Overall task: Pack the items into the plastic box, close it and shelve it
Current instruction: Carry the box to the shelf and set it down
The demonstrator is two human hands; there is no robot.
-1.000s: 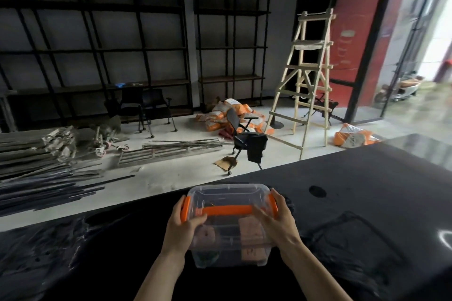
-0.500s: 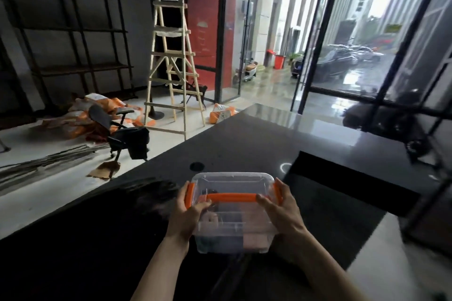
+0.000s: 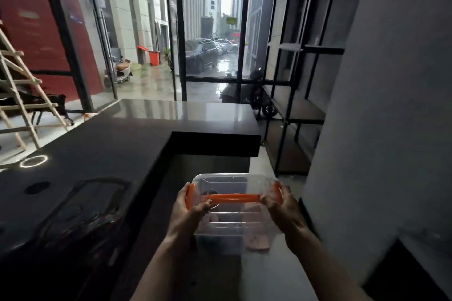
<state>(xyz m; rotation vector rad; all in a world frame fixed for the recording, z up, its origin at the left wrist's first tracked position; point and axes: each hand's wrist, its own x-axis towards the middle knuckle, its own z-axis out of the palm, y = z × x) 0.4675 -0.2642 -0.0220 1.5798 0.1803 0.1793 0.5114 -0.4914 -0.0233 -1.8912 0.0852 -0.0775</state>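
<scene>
A clear plastic box (image 3: 230, 222) with its lid on, an orange handle across the top and orange side latches, is carried in the air in front of me. My left hand (image 3: 188, 212) grips its left end, thumb on the lid near the handle. My right hand (image 3: 283, 208) grips its right end. Through the walls I see pinkish and dark items inside, too blurred to name. The box hangs past the right edge of the black counter (image 3: 102, 144), above the floor.
A black metal shelving unit (image 3: 300, 110) with bare shelves stands ahead on the right, next to a grey wall (image 3: 381, 129). The counter wraps around on the left and front. A wooden ladder (image 3: 17, 88) stands far left. Glass walls face a wet street.
The view has swung right, away from the ladder and counter toward the shelving. The box has left the countertop and now hangs beyond its edge, still held by both hands.
</scene>
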